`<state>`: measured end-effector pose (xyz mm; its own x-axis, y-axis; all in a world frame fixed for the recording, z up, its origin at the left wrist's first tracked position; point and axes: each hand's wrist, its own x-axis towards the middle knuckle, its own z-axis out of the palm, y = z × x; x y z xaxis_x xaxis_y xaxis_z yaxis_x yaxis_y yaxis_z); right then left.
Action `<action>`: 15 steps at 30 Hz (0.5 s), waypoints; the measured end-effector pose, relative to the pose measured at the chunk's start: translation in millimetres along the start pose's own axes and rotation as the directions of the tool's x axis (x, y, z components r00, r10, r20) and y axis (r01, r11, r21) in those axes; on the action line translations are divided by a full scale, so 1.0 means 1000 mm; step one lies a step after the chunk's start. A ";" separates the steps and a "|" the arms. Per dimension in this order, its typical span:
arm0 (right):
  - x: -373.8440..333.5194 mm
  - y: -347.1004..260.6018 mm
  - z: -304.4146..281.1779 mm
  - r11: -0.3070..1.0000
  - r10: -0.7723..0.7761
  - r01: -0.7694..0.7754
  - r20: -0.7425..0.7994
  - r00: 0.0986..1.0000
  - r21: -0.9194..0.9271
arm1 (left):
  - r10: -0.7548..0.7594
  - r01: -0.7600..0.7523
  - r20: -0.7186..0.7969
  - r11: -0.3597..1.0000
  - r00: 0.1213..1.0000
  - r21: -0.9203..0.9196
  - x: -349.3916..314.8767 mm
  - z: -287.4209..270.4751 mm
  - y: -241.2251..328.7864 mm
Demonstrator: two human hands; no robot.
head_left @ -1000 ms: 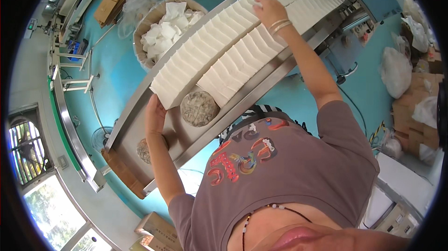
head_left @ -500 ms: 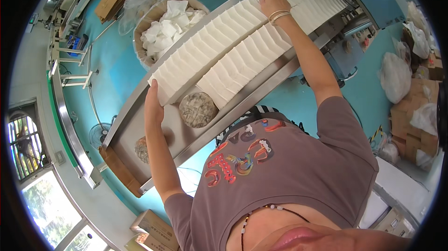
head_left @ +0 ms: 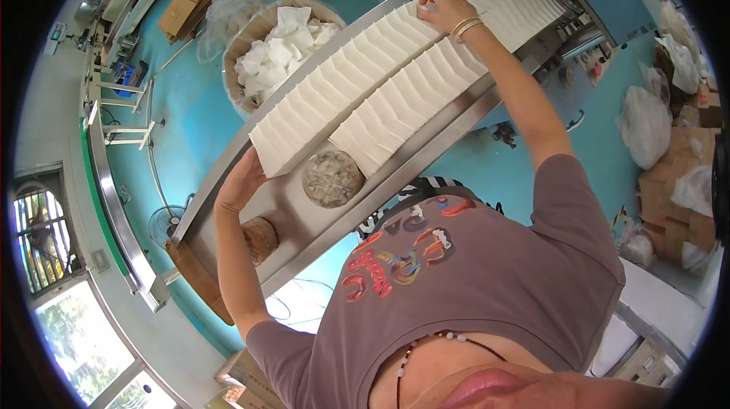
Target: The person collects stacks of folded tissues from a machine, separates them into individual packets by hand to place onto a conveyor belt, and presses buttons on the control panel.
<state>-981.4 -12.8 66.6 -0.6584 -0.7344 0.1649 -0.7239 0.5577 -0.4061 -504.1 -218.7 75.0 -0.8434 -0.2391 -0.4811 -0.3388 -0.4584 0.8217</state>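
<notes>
We stand at a long metal trough [head_left: 228,181] that runs diagonally from lower left to upper right. Two rows of white folded sheets lie in it side by side, packed on edge. The far row [head_left: 357,74] is the one we have between our hands; the near row [head_left: 426,97] lies just beside it, toward our body.

The far row's long axis follows the trough, so our hands meet it end-on rather than from the side. Our left hand [head_left: 239,181] presses flat, fingers spread, against the row's lower-left end face. Our right hand [head_left: 442,7] rests palm down on top of the row well up toward the upper right, fingers curled over the sheets; we cannot tell whether they pinch between sheets or only press. So the stretch of row in question lies between the two hands, left at its end, right along its length.

The left hand is nearer the free end. Beyond that end lie a round grey pad [head_left: 332,179] on the trough floor and a brown block [head_left: 260,239] lower down. A basket of loose white scraps [head_left: 281,48] stands on the far side of the trough.
</notes>
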 end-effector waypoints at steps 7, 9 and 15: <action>0.011 0.019 0.010 0.951 -0.189 0.238 0.239 0.952 -0.197 | 0.113 -0.120 -0.174 0.992 0.978 -0.029 0.009 0.011 -0.030; -0.001 0.003 0.008 0.888 -0.240 0.259 0.096 0.966 -0.380 | 0.074 -0.107 -0.301 0.990 0.951 -0.094 0.012 0.025 -0.033; -0.042 -0.078 0.027 0.818 -0.209 0.272 0.177 0.962 -0.507 | 0.096 -0.090 -0.532 0.995 0.841 0.039 0.001 0.013 -0.035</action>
<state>-891.4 -35.9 67.4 -0.4451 -0.8915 0.0841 -0.8755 0.4529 0.1686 -498.3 -191.5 50.0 -0.5207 -0.7005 -0.4881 -0.2776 -0.4017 0.8727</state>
